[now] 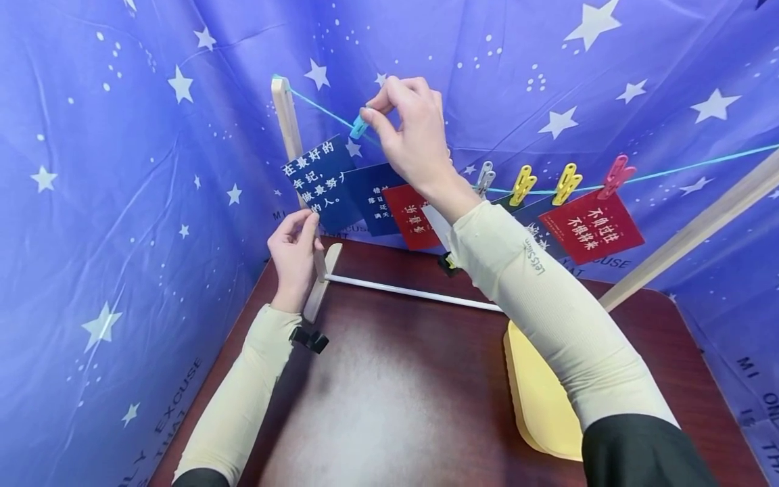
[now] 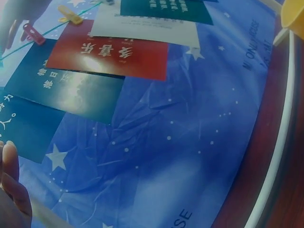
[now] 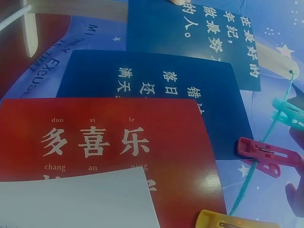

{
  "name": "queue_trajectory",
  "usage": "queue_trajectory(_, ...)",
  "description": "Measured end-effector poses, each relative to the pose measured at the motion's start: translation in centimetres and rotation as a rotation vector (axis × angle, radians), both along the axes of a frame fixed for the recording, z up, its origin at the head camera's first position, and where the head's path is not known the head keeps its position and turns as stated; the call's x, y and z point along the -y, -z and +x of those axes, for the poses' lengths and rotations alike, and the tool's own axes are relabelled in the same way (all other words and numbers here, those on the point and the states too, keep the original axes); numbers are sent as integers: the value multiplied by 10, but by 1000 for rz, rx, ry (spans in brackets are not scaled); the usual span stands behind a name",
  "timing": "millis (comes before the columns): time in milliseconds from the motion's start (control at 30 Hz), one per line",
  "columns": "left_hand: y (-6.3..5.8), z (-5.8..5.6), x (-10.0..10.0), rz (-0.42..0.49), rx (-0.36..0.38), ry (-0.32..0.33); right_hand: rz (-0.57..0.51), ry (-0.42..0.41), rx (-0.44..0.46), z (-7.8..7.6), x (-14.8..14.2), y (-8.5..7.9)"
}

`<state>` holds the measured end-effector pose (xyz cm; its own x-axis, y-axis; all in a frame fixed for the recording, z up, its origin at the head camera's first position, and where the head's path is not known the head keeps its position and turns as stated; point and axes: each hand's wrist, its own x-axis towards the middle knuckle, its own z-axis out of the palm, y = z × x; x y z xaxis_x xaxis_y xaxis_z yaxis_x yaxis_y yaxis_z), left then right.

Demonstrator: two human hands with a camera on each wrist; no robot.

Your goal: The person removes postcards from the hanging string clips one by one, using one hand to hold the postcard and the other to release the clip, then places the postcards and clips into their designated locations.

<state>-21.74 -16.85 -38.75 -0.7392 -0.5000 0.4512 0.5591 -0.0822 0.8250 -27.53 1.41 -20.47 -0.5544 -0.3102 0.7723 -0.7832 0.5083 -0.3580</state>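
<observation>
My left hand (image 1: 294,251) pinches the lower edge of a dark blue card (image 1: 331,196) with white Chinese characters, at the left end of a teal string (image 1: 322,108). Up at the string, my right hand (image 1: 416,132) pinches a light blue clothespin (image 1: 359,127) between thumb and fingers. In the right wrist view this clothespin (image 3: 287,113) is at the string, apart from the card's upper edge. Beside the card hang another blue card (image 3: 152,80) with a pink clothespin (image 3: 266,152) and a red card (image 3: 185,137) with a yellow clothespin (image 3: 232,222).
Further right, grey, yellow and pink clothespins (image 1: 617,177) hold more cards, among them a red one (image 1: 592,226). Wooden posts (image 1: 286,115) carry the string, and a white rod (image 1: 414,292) runs low between them. A yellow tray (image 1: 517,392) lies on the brown table (image 1: 389,406).
</observation>
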Motion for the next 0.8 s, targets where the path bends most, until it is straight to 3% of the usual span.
queue_trajectory(800,0,11,13,-9,-4,-48,-41,-11,15,12,-8,-2)
